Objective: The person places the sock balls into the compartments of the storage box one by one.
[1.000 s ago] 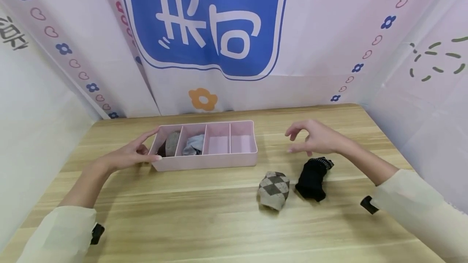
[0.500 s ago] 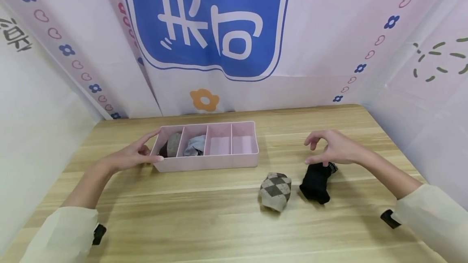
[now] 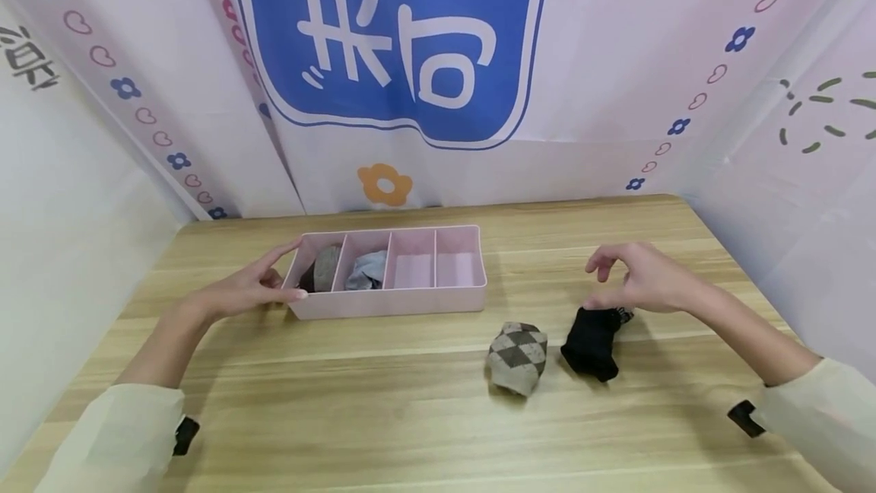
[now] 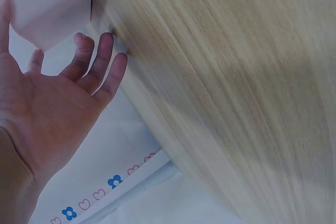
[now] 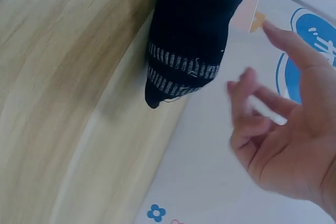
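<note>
A long pink divided storage box [image 3: 397, 303] stands toward the back of the table. My left hand [image 3: 242, 293] grips its left end, thumb at the front rim and index finger at the back corner; the other fingers hang off the wall in the left wrist view. Inside, a brown-grey sock [image 3: 326, 268] fills the leftmost compartment, and a light blue-grey sock [image 3: 368, 270] lies in the one beside it. Over a rolled black sock [image 3: 590, 348] hovers my right hand [image 3: 650, 280], fingers loosely bent; the right wrist view shows a gap between them. Left of it lies a checked beige sock [image 3: 518, 360].
The wooden table [image 3: 383, 417] ends at a printed cloth backdrop [image 3: 588, 97] behind the box. White cloth walls [image 3: 787, 196] rise along both sides. Each sleeve carries a black strap piece near the cuff.
My right hand has moved right and slightly down, from beyond the checked sock to over the black sock. The left hand stays on the box, and the socks lie where they were.
</note>
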Demonstrator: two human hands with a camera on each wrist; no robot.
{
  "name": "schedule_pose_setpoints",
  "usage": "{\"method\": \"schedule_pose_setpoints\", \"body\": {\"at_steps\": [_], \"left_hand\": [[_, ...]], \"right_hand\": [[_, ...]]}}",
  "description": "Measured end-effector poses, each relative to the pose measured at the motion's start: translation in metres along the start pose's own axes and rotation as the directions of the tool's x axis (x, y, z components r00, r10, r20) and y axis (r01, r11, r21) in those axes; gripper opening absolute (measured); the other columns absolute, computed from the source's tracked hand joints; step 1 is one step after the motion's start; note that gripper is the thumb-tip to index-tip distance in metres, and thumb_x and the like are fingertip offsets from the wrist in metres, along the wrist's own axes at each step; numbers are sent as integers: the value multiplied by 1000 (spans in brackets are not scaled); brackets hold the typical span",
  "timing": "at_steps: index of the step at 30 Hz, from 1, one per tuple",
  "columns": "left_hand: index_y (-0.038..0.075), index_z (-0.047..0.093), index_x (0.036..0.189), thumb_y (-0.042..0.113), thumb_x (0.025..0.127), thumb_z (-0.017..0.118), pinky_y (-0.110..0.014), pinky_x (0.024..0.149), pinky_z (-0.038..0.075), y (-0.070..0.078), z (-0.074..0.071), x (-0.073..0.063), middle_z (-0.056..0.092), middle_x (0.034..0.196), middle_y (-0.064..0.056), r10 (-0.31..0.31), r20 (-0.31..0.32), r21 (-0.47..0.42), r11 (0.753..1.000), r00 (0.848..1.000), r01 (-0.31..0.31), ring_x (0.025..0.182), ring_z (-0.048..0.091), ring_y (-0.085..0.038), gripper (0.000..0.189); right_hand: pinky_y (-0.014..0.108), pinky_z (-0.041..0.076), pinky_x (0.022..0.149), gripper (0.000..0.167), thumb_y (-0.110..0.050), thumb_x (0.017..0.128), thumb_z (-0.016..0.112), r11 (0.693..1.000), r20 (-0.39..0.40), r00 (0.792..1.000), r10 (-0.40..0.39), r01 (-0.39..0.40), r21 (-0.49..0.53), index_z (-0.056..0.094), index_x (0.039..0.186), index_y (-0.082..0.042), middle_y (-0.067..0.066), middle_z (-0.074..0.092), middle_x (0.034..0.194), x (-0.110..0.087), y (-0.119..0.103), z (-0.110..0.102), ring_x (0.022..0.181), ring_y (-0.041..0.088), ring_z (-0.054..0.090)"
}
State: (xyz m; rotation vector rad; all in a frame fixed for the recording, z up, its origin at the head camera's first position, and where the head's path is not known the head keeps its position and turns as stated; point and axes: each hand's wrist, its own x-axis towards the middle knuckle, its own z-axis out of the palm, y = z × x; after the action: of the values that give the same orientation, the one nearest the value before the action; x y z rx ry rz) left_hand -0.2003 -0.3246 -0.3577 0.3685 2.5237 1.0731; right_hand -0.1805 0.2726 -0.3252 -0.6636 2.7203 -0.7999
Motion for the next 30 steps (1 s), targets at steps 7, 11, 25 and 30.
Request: {"method": "schedule_pose_setpoints", "body": {"at_steps": [7,11,25,30], "left_hand": [[16,2,168,23,97,71,-30,68,38,0,-1,-1,45,78,-2,-2,4,3,1000,1000,2,74,43,-17,100],[16,1,168,24,97,71,-31,69,38,0,-1,-1,44,79,-2,-9,5,8,1000,1000,9,75,43,-17,100],[16,1,168,24,97,71,-30,69,38,1,-1,-1,45,78,-2,-2,10,0,1000,1000,2,74,43,-17,100],[17,1,168,26,97,72,-31,71,39,1,-2,-1,46,81,-3,-12,14,8,1000,1000,12,77,44,-18,101]], "right_hand": [[39,50,75,85,-53,76,88,986,166,975,150,-135,-97,58,137,-2,13,63,118,-12,-8,5,70,17,68],[41,51,76,90,-54,72,90,993,146,987,61,-45,-105,58,138,-2,16,63,120,-11,-8,15,87,21,63],[34,55,75,108,-23,66,99,980,349,917,-193,160,122,38,152,2,21,38,145,-12,11,15,99,23,55],[29,54,65,97,-17,70,97,965,298,920,-255,222,140,42,147,3,18,46,134,-10,19,18,97,19,56]]}}
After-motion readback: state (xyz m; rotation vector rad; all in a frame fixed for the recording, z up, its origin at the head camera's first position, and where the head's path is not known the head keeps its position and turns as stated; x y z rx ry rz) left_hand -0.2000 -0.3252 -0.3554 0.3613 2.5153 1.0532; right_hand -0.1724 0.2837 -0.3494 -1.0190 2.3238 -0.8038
